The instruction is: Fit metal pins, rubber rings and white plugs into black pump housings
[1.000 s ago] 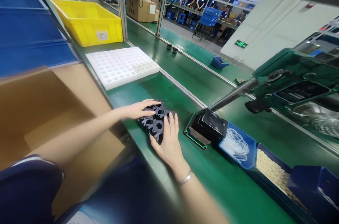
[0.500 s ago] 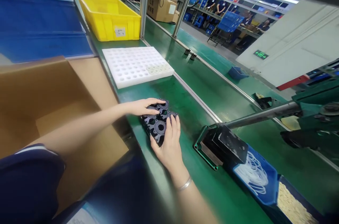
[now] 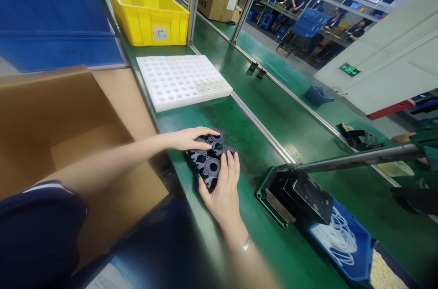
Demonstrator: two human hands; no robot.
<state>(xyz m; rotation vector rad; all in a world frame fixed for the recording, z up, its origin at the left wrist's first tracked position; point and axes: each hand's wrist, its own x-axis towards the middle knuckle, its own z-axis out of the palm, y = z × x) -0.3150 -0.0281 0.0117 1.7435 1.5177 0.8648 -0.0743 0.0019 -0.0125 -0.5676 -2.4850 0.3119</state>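
Several black round parts [image 3: 212, 167] sit together in a dark block on the green bench, close to its near edge. My left hand [image 3: 191, 138] reaches in from the left, its fingers laid over the far parts. From the near right, my right hand [image 3: 224, 188] grips the block's side, thumb at the near corner and fingertips on the right-hand parts. Beyond them lies a white foam tray [image 3: 178, 79] with rows of round holes; pale rings fill some holes at its right end.
A yellow bin [image 3: 153, 15] stands behind the foam tray. An open cardboard box [image 3: 68, 116] is at the left. To the right are a black block on a stand [image 3: 301, 193] and a blue bin of white rings [image 3: 356, 243].
The whole view has shifted slightly, so the bench items appear a little further right. Both hands keep nearly the same hold on the black parts.
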